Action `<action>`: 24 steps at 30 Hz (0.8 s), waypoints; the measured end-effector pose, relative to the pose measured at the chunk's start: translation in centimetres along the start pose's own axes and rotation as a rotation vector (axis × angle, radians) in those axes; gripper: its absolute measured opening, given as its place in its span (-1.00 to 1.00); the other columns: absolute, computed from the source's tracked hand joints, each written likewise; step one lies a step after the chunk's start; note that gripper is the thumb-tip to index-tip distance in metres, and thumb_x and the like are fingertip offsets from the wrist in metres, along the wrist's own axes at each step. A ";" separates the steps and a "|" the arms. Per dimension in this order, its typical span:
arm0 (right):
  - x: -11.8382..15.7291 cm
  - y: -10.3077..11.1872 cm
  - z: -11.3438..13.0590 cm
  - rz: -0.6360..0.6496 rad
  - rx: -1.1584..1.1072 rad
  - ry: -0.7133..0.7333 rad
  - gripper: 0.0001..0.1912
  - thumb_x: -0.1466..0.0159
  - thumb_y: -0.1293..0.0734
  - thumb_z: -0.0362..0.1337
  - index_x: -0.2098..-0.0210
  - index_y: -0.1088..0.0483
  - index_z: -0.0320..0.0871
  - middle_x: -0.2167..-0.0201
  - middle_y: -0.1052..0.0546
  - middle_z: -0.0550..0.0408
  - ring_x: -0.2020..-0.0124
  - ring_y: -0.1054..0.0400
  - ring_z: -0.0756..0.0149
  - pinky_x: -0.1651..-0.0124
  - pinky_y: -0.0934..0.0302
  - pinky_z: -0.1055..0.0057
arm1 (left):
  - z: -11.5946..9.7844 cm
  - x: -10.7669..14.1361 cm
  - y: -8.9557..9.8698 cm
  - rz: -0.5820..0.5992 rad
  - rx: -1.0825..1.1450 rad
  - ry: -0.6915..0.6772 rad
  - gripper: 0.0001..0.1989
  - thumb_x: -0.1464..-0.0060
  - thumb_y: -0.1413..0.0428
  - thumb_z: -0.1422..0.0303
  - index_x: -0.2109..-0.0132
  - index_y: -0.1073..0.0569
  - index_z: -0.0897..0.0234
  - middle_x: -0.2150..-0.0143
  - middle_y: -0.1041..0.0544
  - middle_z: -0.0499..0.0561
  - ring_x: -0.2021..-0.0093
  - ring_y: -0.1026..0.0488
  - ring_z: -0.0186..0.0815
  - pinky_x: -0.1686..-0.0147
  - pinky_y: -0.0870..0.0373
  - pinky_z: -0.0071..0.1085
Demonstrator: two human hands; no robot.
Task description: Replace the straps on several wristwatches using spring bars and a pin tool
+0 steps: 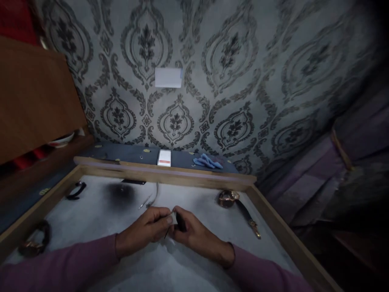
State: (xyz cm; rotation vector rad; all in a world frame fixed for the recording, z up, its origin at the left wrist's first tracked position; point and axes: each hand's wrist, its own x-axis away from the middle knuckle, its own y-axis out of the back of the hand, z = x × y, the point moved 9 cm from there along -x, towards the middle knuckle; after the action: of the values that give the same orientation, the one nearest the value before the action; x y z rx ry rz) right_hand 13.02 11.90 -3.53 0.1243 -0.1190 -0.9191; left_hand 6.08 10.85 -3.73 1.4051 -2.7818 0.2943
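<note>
Close together over the white floor of a wooden tray (194, 174), my left hand (148, 227) and my right hand (196, 233) meet at the fingertips. A dark, strap-like piece (180, 222) is held in my right hand. My left thumb and fingers pinch something small and pale at the same spot, mostly hidden by the fingers. Just beyond my left hand lie a slim silvery tool (145, 201) and a thin greyish strap or cord (156, 194).
On the right of the tray lies a wristwatch with a dark strap (243, 213), beside a dark, gold-trimmed round band (226, 198). A black strap (76, 190) and a dark looped watch (36, 239) rest at left. Behind the tray are a blue cloth (208, 161) and a small white box (164, 158).
</note>
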 end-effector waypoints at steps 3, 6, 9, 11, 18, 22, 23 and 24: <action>0.4 0.0 0.8 0.029 -0.029 0.009 -0.65 -0.19 -0.37 -0.04 0.38 -0.15 -0.11 0.54 -0.09 0.30 0.50 0.02 0.46 0.48 0.07 0.51 | -0.1 -0.2 0.1 -0.012 0.048 -0.010 -0.54 -0.07 -0.12 -0.05 0.41 -0.27 0.28 0.66 -0.05 -0.27 0.66 0.12 -0.52 0.66 0.18 -0.50; 0.9 -0.1 1.3 0.025 -0.012 0.035 -0.65 -0.21 -0.35 -0.02 0.32 -0.18 -0.13 0.52 -0.15 0.27 0.49 -0.02 0.45 0.45 0.03 0.50 | -0.5 -0.1 -0.2 -0.013 0.085 -0.016 -0.54 -0.03 -0.15 -0.05 0.43 -0.26 0.27 0.68 -0.05 -0.28 0.68 0.14 -0.53 0.67 0.20 -0.50; 1.3 -0.1 1.8 -0.033 0.115 0.085 -0.77 -0.25 -0.31 -0.15 0.30 -0.20 -0.15 0.49 -0.19 0.25 0.46 -0.04 0.43 0.39 -0.01 0.48 | -0.7 0.1 -0.7 -0.006 0.065 0.005 -0.51 0.00 -0.16 -0.09 0.43 -0.25 0.25 0.69 -0.05 -0.28 0.69 0.13 -0.53 0.67 0.20 -0.50; 1.6 -0.3 1.9 -0.051 0.201 0.095 -0.86 -0.23 -0.28 -0.27 0.33 -0.20 -0.15 0.48 -0.22 0.23 0.45 -0.07 0.43 0.39 -0.04 0.49 | -0.7 0.2 -1.0 0.009 0.027 0.026 -0.49 0.01 -0.14 -0.12 0.42 -0.26 0.26 0.69 -0.05 -0.28 0.69 0.12 -0.53 0.67 0.19 -0.49; 2.7 -0.5 0.8 -0.031 0.213 -0.037 -0.82 -0.12 -0.31 -0.41 0.37 -0.18 -0.12 0.56 -0.25 0.31 0.62 -0.12 0.51 0.56 0.01 0.57 | -0.3 0.1 -1.4 0.054 -0.039 0.025 -0.49 -0.04 -0.10 -0.12 0.39 -0.29 0.30 0.65 -0.06 -0.27 0.65 0.11 -0.52 0.64 0.16 -0.48; 2.7 0.6 0.9 -0.100 0.254 -0.020 -0.78 -0.07 -0.40 -0.43 0.40 -0.24 -0.15 0.56 -0.28 0.30 0.53 -0.13 0.48 0.50 0.03 0.56 | -0.9 0.4 -1.1 0.065 -0.132 0.014 -0.51 -0.10 -0.06 -0.09 0.36 -0.30 0.31 0.62 -0.05 -0.26 0.62 0.09 -0.49 0.62 0.13 -0.48; 2.7 0.7 0.8 -0.098 0.251 -0.026 -0.79 -0.09 -0.41 -0.40 0.41 -0.25 -0.16 0.56 -0.28 0.29 0.52 -0.13 0.47 0.49 0.03 0.55 | -1.2 0.5 -1.0 0.068 -0.194 0.016 -0.51 -0.12 -0.04 -0.09 0.35 -0.31 0.31 0.60 -0.05 -0.25 0.61 0.07 -0.48 0.61 0.13 -0.49; 2.6 0.7 0.8 -0.089 0.243 -0.026 -0.81 -0.10 -0.41 -0.37 0.41 -0.27 -0.16 0.56 -0.28 0.28 0.52 -0.13 0.47 0.49 0.03 0.55 | -1.6 0.7 -0.8 0.057 -0.271 0.008 -0.51 -0.13 -0.03 -0.08 0.37 -0.30 0.31 0.59 -0.06 -0.23 0.59 0.04 -0.48 0.61 0.12 -0.49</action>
State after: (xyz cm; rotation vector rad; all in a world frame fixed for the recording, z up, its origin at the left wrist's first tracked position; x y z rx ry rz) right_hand 15.00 10.15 -2.53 0.3454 -0.2508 -0.9929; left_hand 6.19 10.12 -1.92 1.2611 -2.7299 -0.0750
